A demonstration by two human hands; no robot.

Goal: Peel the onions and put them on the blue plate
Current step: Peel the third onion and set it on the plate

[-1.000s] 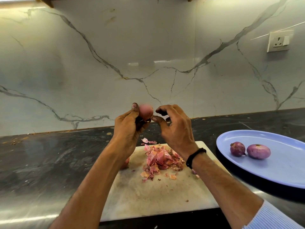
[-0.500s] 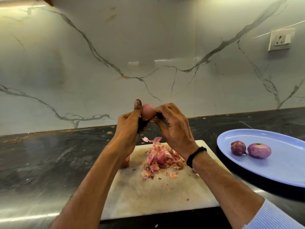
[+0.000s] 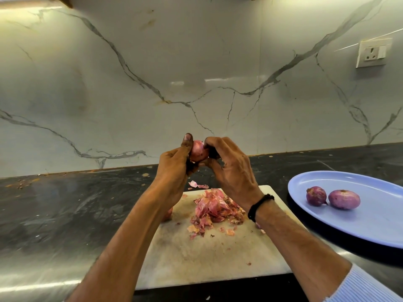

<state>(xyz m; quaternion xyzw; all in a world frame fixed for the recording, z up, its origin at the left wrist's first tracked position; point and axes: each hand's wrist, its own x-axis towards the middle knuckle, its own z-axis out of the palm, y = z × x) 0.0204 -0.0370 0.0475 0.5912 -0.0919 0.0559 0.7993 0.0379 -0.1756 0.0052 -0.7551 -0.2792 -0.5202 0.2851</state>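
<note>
Two hands meet over a small red onion point(image 3: 198, 151), the left hand point(image 3: 174, 168) curled around it and the right hand point(image 3: 231, 171) pinching its skin – the blue plate point(image 3: 370, 232), holding two peeled onions point(image 3: 344, 199), lies lower right of the grip, nearer the right hand

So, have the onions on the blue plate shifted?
No. The darker onion and the paler onion sit as before, side by side near the left rim of the blue plate.

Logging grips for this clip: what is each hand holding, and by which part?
Both hold one onion: the left hand grips its left side, thumb upright against it; the right hand pinches its right side.
</note>
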